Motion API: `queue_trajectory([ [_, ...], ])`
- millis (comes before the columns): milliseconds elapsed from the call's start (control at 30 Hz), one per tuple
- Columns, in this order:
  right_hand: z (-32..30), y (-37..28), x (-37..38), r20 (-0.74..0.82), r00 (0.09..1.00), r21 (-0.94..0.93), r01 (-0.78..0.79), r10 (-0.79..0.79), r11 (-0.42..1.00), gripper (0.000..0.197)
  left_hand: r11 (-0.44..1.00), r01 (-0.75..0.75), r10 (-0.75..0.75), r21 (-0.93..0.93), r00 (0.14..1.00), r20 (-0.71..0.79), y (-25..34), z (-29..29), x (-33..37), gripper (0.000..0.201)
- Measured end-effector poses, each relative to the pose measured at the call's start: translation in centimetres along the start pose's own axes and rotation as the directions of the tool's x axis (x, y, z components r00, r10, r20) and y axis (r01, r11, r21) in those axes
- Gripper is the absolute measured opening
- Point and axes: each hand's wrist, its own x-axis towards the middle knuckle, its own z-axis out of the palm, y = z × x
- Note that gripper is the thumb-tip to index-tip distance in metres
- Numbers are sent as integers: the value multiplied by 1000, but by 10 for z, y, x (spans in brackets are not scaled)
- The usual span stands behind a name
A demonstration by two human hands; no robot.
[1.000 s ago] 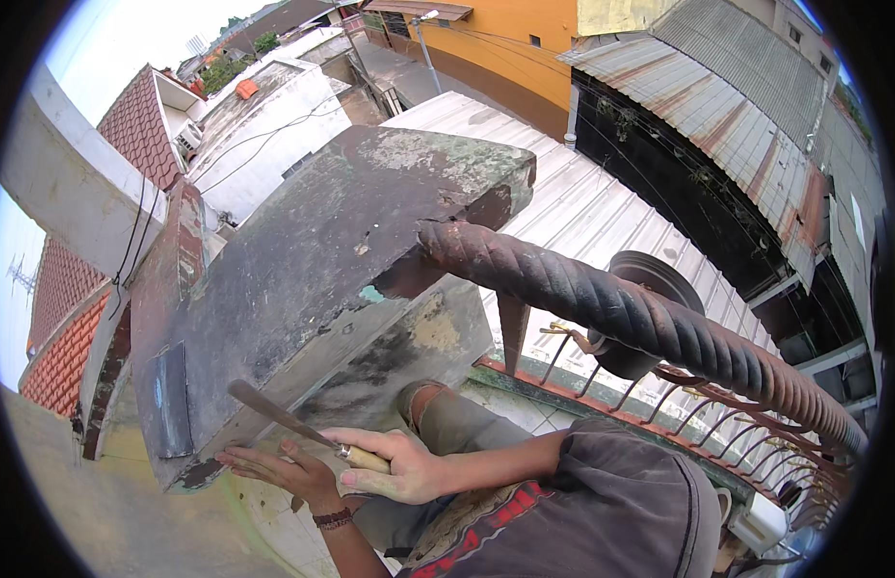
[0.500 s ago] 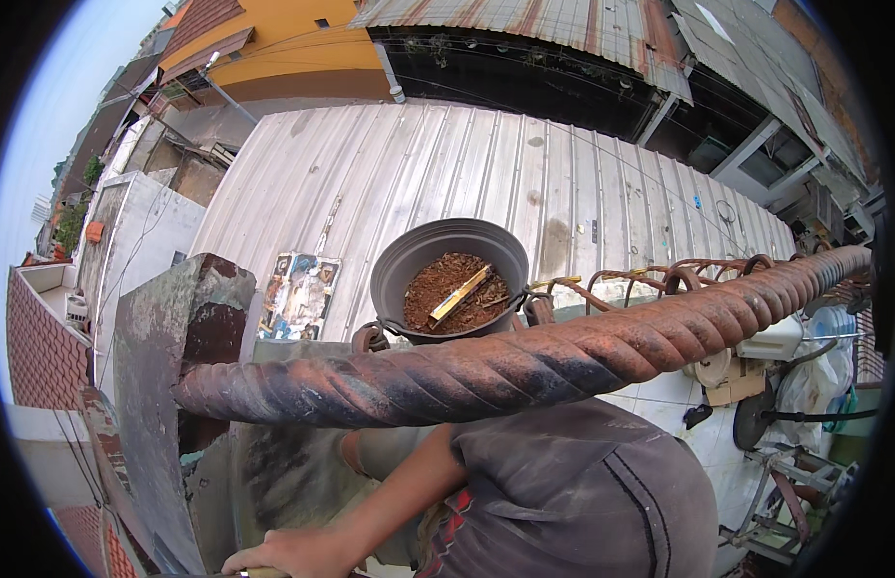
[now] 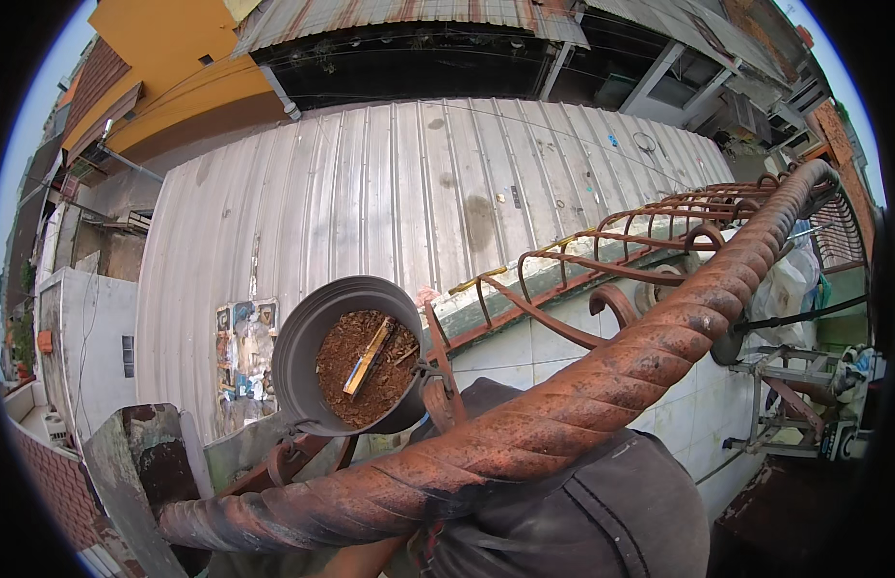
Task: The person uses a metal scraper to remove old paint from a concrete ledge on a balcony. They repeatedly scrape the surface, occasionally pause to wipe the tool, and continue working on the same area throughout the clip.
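Note:
Neither my left hand nor my right hand can be seen now. A strip of bare forearm [image 3: 366, 557] shows at the lower edge beneath a thick, rusty, twisted metal handrail [image 3: 525, 433]; its hand is out of sight, and I cannot tell whose arm it is. Dark grey-brown clothing [image 3: 602, 511] with a stitched seam lies under the rail. Just beyond the rail stands a grey round pot [image 3: 295, 361] holding brown, crumbly material [image 3: 342, 352]. On that material lies a narrow yellow and dark strip-like object [image 3: 368, 356], slanted. No hand touches the pot.
Curled rusty ironwork [image 3: 553, 313] runs along the rail's far side. A pale corrugated metal roof [image 3: 370, 202] spreads beyond. White tiles [image 3: 505, 361] lie below. A metal frame [image 3: 780, 395] stands right, and a peeling metal post [image 3: 144, 453] holds the rail's left end.
The view has shifted, so the pot sits lower and further left and more ironwork shows. The hand seen earlier at the lower left is out of view; only some forearm remains.

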Motion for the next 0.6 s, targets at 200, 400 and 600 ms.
queue_trajectory([
  [200,-13,4,0,-23,998,8,60,-60,998,47,999,-42,42,-15,999,4,9,10,13,42],
  [400,-10,5,1,-48,994,-9,96,-97,995,46,997,-79,79,-14,997,-9,12,10,24,37],
  [600,11,15,0,-69,991,-53,107,-111,993,46,996,-90,90,3,996,-22,1,6,22,32],
])
